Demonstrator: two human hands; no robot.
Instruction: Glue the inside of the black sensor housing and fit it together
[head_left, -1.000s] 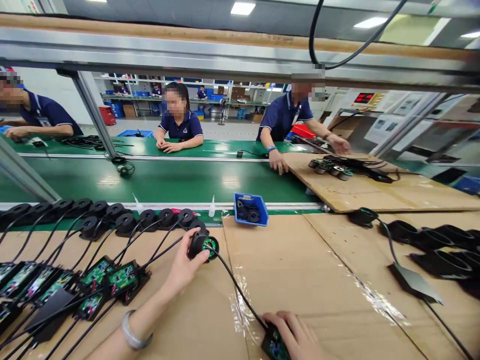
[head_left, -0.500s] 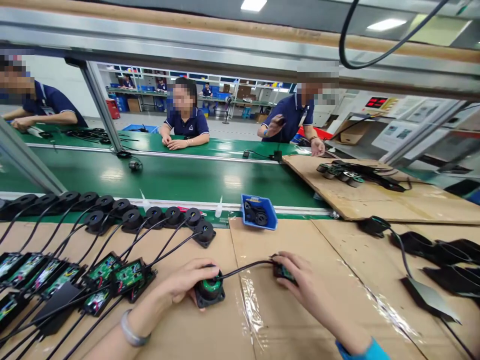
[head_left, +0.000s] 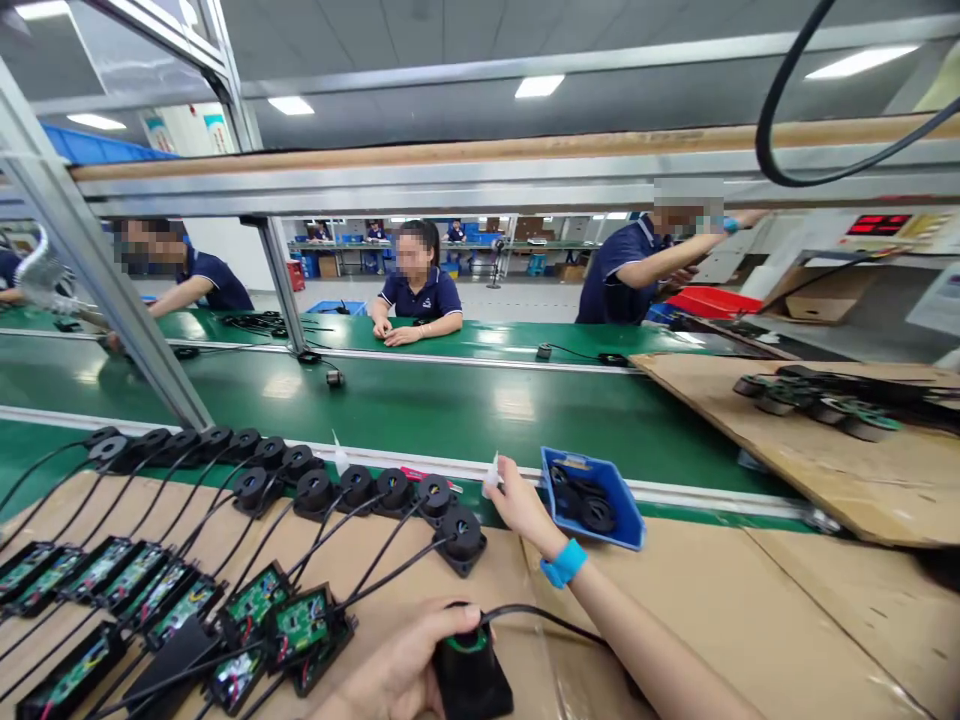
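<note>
My left hand [head_left: 405, 670] grips the black module [head_left: 471, 672] at bottom centre; my right hand [head_left: 521, 505] closes on the white bottle [head_left: 491, 476] beside the blue bin [head_left: 626, 520].

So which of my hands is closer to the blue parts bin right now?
Right. Your right hand is just left of the blue bin, holding a small white bottle; your left hand is lower down, gripping a black housing.

Our left hand [head_left: 401, 668] lay low and near, fingers curled down and closed around what it gripped, thumb along the top. Our right arm stretched forward and leftward across the middle, forearm bare, a blue band at the wrist. Our right hand [head_left: 517, 503] was raised at the far end, fingers pinched together (the tips were hard to make out).
</note>
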